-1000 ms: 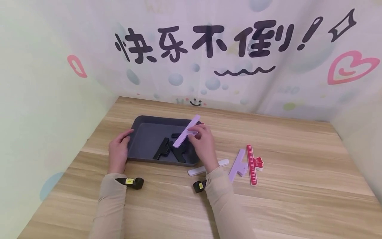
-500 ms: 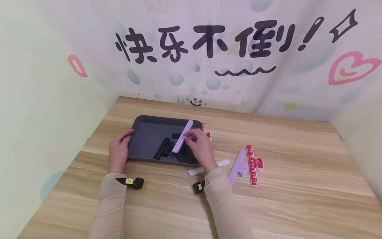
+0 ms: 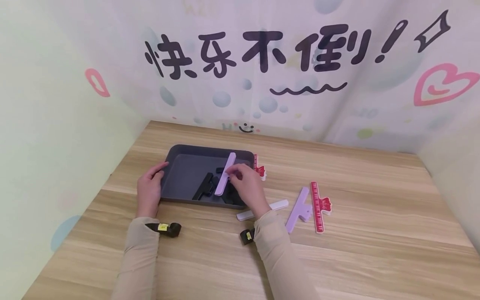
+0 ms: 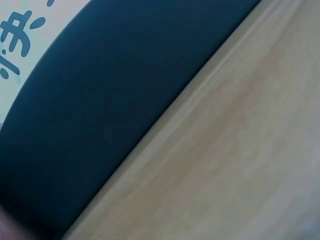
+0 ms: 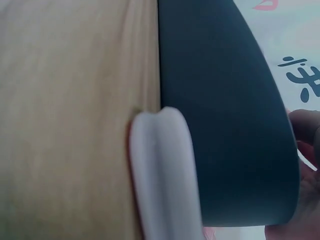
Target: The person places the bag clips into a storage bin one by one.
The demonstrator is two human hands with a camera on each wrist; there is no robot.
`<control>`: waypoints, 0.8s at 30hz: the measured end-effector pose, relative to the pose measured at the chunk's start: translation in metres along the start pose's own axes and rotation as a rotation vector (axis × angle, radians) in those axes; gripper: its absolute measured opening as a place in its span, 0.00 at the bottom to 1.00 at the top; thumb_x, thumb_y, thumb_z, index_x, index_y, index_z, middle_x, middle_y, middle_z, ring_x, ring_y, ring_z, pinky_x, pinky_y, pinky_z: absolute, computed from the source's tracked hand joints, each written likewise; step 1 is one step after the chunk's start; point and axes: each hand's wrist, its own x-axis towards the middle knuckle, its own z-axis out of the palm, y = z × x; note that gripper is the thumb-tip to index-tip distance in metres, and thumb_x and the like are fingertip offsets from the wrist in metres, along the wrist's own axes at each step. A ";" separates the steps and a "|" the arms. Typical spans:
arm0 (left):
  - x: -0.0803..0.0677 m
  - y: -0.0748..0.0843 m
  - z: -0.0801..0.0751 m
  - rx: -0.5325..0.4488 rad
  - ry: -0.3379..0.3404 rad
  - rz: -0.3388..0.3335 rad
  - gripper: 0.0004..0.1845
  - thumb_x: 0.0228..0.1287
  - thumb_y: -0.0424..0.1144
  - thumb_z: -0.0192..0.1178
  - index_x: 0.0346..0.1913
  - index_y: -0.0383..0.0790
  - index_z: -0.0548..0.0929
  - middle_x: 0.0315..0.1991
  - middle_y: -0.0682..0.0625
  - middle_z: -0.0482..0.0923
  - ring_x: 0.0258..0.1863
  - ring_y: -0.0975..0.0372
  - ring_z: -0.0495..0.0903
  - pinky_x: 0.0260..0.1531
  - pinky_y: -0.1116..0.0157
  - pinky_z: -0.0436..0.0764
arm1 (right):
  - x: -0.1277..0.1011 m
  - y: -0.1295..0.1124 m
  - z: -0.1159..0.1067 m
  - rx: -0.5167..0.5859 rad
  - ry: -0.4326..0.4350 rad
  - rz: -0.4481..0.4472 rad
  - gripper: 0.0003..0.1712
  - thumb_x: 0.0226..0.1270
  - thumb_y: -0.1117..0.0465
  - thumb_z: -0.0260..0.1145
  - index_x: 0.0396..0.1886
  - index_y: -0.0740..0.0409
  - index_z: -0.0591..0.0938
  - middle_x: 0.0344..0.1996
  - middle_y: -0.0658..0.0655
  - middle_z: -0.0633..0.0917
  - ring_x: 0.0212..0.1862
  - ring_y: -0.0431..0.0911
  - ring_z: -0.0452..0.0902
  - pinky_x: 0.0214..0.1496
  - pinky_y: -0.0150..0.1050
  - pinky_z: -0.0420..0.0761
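In the head view, a dark grey tray (image 3: pixel 187 175) lies on the wooden table. My left hand (image 3: pixel 148 193) grips its left rim between thumb and fingers. Over the right part of the tray, my right hand (image 3: pixel 248 183) pinches a long purple clip (image 3: pixel 225 175) by its handle side, which the fingers mostly hide. Beneath it are several black clips (image 3: pixel 204 186), partly covered by the purple one and the hand. The right wrist view shows the tray's outer wall (image 5: pixel 225 125) and part of the right hand (image 5: pixel 300 195); the purple clip is out of sight there.
A white clip (image 3: pixel 278 205) lies in front of the tray, partly under the right wrist. To its right lie another purple clip (image 3: pixel 298 209) and a red clip with ruler marks (image 3: pixel 317 208). A second red clip (image 3: pixel 260 170) sits against the tray's right side. A printed curtain hangs behind the table.
My right hand has carried the purple clip leftward and slightly lower over the tray, turning it more upright in view. The red clip beside the tray has come into view. The left hand stays put.
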 end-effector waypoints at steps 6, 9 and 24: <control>-0.001 0.000 -0.001 0.001 0.000 -0.004 0.14 0.66 0.38 0.47 0.50 0.48 0.80 0.54 0.56 0.73 0.56 0.68 0.66 0.56 0.67 0.64 | 0.001 0.000 0.001 -0.071 -0.034 -0.028 0.08 0.58 0.63 0.62 0.37 0.49 0.82 0.35 0.46 0.80 0.35 0.39 0.71 0.41 0.33 0.75; -0.001 0.000 -0.001 0.002 0.002 -0.001 0.14 0.66 0.37 0.47 0.50 0.48 0.80 0.54 0.55 0.73 0.56 0.67 0.66 0.56 0.66 0.64 | 0.001 0.001 0.003 -0.107 -0.041 -0.049 0.08 0.58 0.63 0.62 0.37 0.49 0.82 0.35 0.47 0.80 0.35 0.39 0.71 0.41 0.33 0.75; -0.002 0.001 -0.001 -0.009 0.004 -0.004 0.14 0.66 0.38 0.48 0.50 0.47 0.80 0.55 0.55 0.72 0.57 0.66 0.66 0.57 0.66 0.63 | -0.001 0.000 0.010 -0.162 0.024 -0.027 0.08 0.57 0.62 0.61 0.36 0.49 0.82 0.35 0.47 0.77 0.34 0.39 0.71 0.36 0.31 0.74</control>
